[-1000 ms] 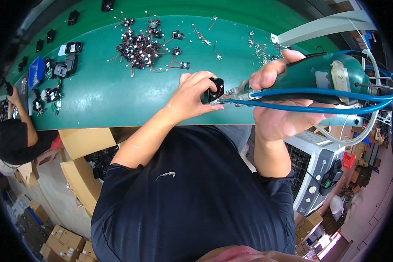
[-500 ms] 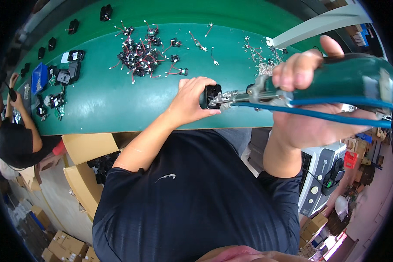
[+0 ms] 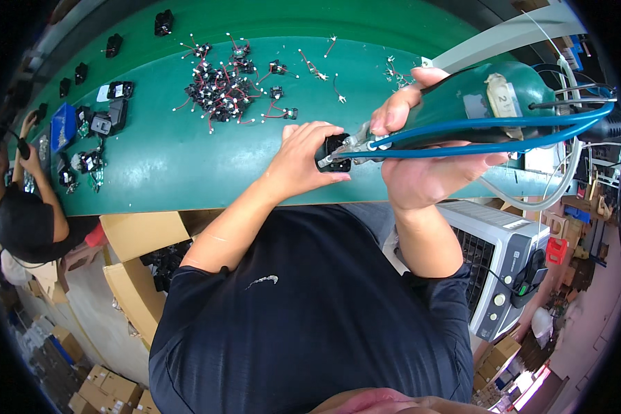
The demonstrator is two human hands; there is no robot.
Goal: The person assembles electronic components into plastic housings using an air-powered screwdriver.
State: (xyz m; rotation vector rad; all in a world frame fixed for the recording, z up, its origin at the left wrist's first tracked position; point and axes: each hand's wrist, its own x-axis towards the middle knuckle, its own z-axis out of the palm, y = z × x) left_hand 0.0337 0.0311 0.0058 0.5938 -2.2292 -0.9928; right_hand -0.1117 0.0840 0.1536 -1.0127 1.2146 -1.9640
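Note:
My left hand (image 3: 298,160) steadies a small black plastic housing (image 3: 334,145) on the green tabletop, its fingers and thumb bent round the sides. My right hand (image 3: 421,181) is wrapped around a green automatic screwdriver (image 3: 455,100) with blue hoses (image 3: 483,146) running along it. The tool lies sideways across the view, its metal nose (image 3: 355,146) at the right part of the housing. Whether the tip touches a screw is hidden. Farther back, a pile of small black parts with red wires (image 3: 221,90) sits on the table.
Loose wires (image 3: 314,65) lie behind the tool. At the left are a blue bin (image 3: 63,126), black housings (image 3: 110,117) and a co-worker (image 3: 31,221) holding a tool. An open carton (image 3: 141,234) stands below the table edge; a white air cooler (image 3: 500,259) is at the right.
The screwdriver and my right hand have shifted left and closer to the housing, with the tool's nose now further over it. My left hand keeps its hold in place.

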